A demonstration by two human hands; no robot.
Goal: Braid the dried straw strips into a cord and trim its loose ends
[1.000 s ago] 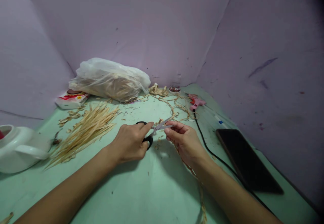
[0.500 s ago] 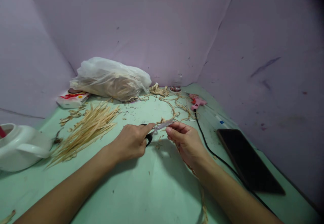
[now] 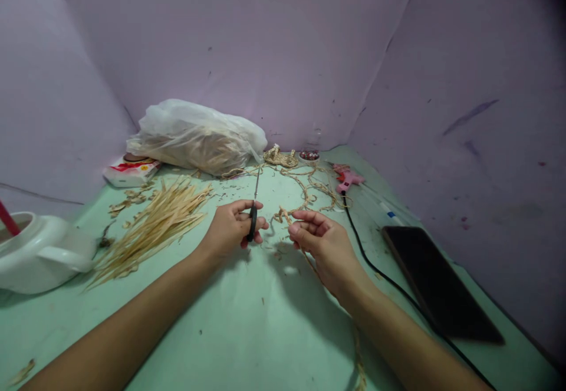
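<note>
Across the green bench (image 3: 230,332) we go, the white pot (image 3: 48,255) cut off at the left edge, and here's the right hand (image 3: 294,226) pinching the braided cord (image 3: 285,217), whose length slips out of sight behind the forearm and off the bottom edge! Over in the left hand (image 3: 259,223), fingers close around the black handles of the scissors (image 3: 253,217), partly covering them; the long axis runs away from the person, tips toward the far wall, blades edge-on, their opening impossible to call.
</note>
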